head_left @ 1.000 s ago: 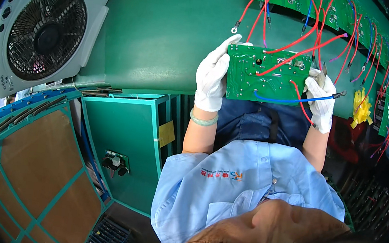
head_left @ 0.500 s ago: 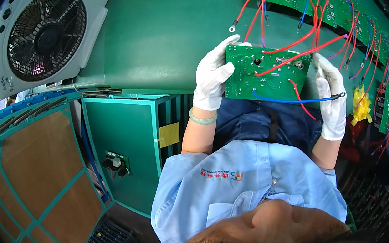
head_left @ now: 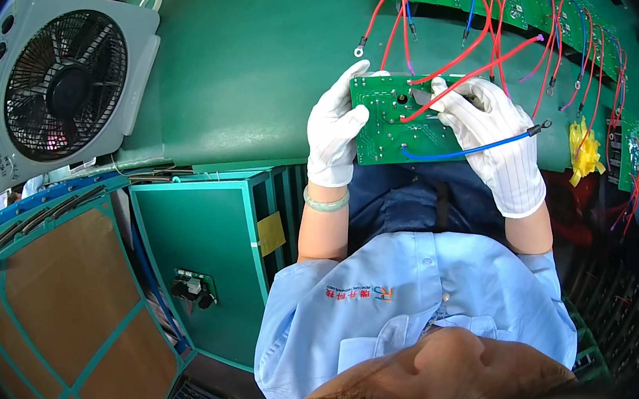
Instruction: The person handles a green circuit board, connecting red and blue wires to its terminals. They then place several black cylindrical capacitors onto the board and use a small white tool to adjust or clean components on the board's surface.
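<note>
A green circuit board (head_left: 377, 139) with red and blue wires is held up over the near edge of the bench. My left hand (head_left: 336, 126), in a white glove, is closed on the board's left edge, thumb on its face. Over the board's right half lies my gloved right hand (head_left: 492, 132), fingers pinched on a small flat grey metal tool (head_left: 422, 98). The tool's tip points at the board beside a dark round hole; most of it is hidden by the fingers. A blue wire (head_left: 471, 150) with a ring terminal crosses the right hand.
A grey box fan (head_left: 64, 88) stands on the left of the green bench (head_left: 257, 58). Several wired circuit boards (head_left: 507, 4) line the far right. A yellow bundle (head_left: 585, 151) hangs right of my hand. Below the bench is a green cabinet (head_left: 204, 241).
My right hand has moved left from the board's right edge onto its face, bringing the grey tool over it. The whole view has shifted slightly.
</note>
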Motion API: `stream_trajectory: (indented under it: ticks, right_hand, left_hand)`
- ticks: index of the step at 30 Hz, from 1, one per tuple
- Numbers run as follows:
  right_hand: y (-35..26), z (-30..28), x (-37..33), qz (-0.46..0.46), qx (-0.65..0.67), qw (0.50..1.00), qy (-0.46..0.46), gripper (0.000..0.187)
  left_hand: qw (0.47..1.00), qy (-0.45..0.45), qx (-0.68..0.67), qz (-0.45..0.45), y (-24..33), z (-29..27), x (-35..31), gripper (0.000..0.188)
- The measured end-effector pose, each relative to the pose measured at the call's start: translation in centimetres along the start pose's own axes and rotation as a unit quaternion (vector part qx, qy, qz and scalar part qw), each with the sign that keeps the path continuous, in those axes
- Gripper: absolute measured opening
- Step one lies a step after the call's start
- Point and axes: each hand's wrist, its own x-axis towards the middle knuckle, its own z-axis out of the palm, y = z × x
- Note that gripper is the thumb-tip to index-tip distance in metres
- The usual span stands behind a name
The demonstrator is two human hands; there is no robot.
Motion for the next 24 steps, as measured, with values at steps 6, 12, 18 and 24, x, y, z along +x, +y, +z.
stream_trajectory:
  ticks: [6, 12, 18, 24]
  right_hand:
    - [0.3, 1.3, -0.9, 0.043, 0.048, 0.998, 0.021, 0.035]
    - [0.4, 1.4, -0.5, -0.002, 0.015, 0.998, 0.067, 0.038]
    - [0.1, 0.7, -0.5, 0.02, 0.011, 1.0, 0.02, 0.035]
    - [0.2, 1.2, -0.3, 0.038, -0.018, 0.999, 0.022, 0.037]
  left_hand:
    - [1.0, -0.01, 0.002, 0.004, 0.0, -0.2, 0.0, 0.068]
    - [1.0, -0.009, -0.001, 0.005, 0.0, -0.1, 0.0, 0.067]
    - [1.0, -0.013, 0.006, 0.01, 0.2, 0.1, 0.0, 0.064]
    - [0.999, -0.024, 0.001, 0.033, -0.1, -0.1, 0.5, 0.062]
